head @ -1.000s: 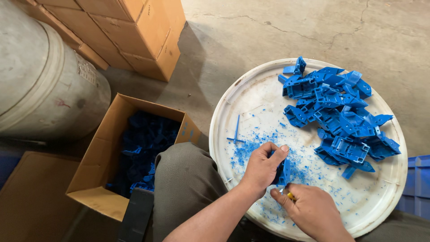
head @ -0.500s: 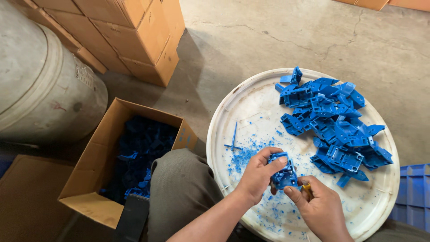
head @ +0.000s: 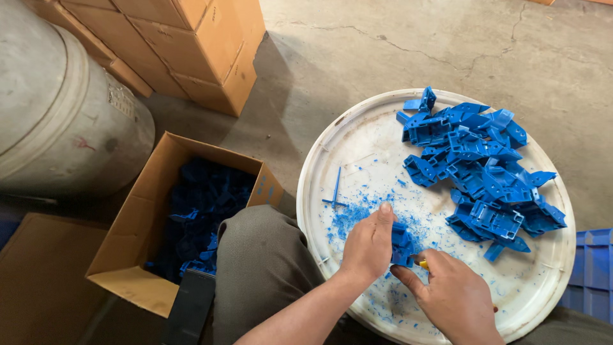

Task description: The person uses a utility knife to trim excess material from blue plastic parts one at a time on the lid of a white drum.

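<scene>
Fingers of left hand (head: 367,246) clamped on blue plastic part (head: 402,246), upright; right hand (head: 453,297) just beside, gripping yellow-handled tool (head: 423,264).

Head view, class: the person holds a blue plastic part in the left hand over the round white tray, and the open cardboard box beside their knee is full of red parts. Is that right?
Not quite. The head view shows the open cardboard box holding blue parts, not red ones. The rest stands: the left hand holds a blue plastic part over the round white tray.
</scene>
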